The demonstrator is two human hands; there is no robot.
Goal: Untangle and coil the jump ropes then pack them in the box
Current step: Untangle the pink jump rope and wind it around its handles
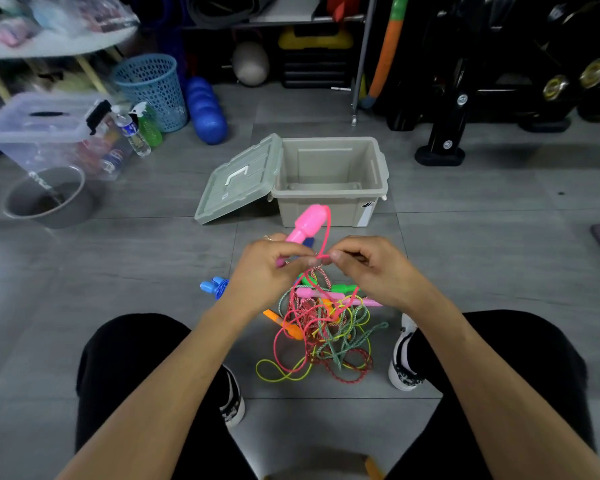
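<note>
Above the tangled jump ropes (323, 327), both hands pinch a pink cord (327, 233).

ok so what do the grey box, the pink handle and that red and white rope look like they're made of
Grey box: looks like moulded plastic, matte, with a ribbed rim and thin, even walls.
Pink handle, held by the left hand: probably glossy plastic, smooth with a bright sheen.
Red and white rope: seems to be braided cord, going by its speckled two-colour weave; the fibre cannot be told.

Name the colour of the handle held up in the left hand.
Pink handle, gripped by the left hand; head view.
</note>
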